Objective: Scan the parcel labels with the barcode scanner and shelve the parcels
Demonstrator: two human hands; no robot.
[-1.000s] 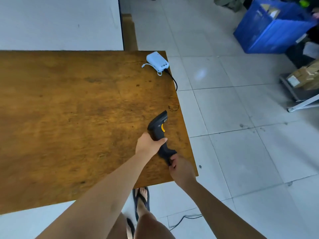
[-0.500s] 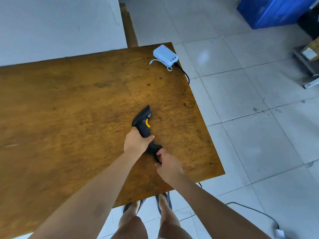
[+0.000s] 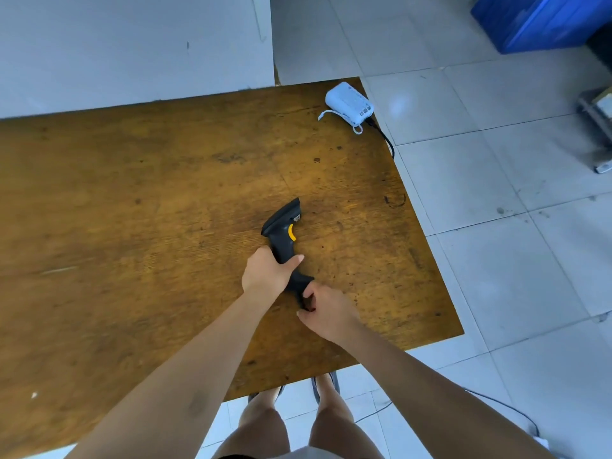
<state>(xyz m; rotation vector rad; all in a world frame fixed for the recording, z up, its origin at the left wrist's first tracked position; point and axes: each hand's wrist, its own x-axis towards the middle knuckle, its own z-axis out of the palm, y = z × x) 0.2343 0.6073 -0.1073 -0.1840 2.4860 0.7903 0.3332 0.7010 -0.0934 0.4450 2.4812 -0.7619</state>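
A black barcode scanner with a yellow trigger lies over the brown wooden table, its head pointing away from me. My left hand grips the scanner's handle, thumb across its right side. My right hand pinches the bottom end of the handle with curled fingers. No parcel lies on the table.
A small white device with a black cable sits at the table's far right corner. A blue crate stands on the tiled floor at the top right, a metal cart at the right edge. A white wall panel borders the table's far side.
The view has shifted, so the scanner and both hands now sit further in from the table's right edge. Both hands keep their hold on the handle.
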